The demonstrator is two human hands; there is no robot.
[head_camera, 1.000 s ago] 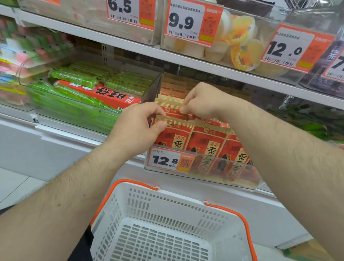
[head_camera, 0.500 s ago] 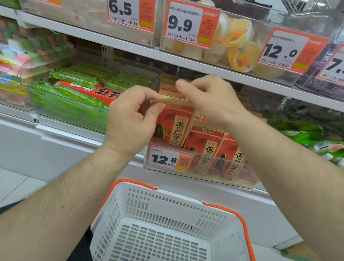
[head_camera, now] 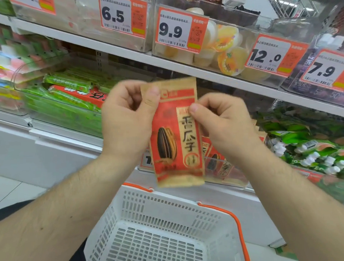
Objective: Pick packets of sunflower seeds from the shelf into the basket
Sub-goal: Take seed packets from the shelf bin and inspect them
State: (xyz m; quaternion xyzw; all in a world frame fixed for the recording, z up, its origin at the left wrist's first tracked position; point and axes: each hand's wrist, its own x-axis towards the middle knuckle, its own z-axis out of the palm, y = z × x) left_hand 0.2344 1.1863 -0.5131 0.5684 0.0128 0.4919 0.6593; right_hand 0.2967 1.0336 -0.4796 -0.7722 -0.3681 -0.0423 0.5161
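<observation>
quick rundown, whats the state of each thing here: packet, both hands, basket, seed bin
sunflower seed packet: upright, held in the air above the basket
left hand: pinches the packet's upper left
right hand: pinches the packet's right edge
basket: nothing visible inside
seed bin: more packets standing inside

packet (head_camera: 177, 134) between hands, above basket (head_camera: 162, 213) | shelf bin (head_camera: 224, 173) behind packet | basket below shelf

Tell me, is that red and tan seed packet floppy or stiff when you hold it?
Probably fairly floppy: the flat red and tan sunflower seed packet hangs from pinches near its top by the left hand and right hand. It likely feels light, since fingertips alone carry it. The glossy wrapper may be a bit slippery.
</observation>
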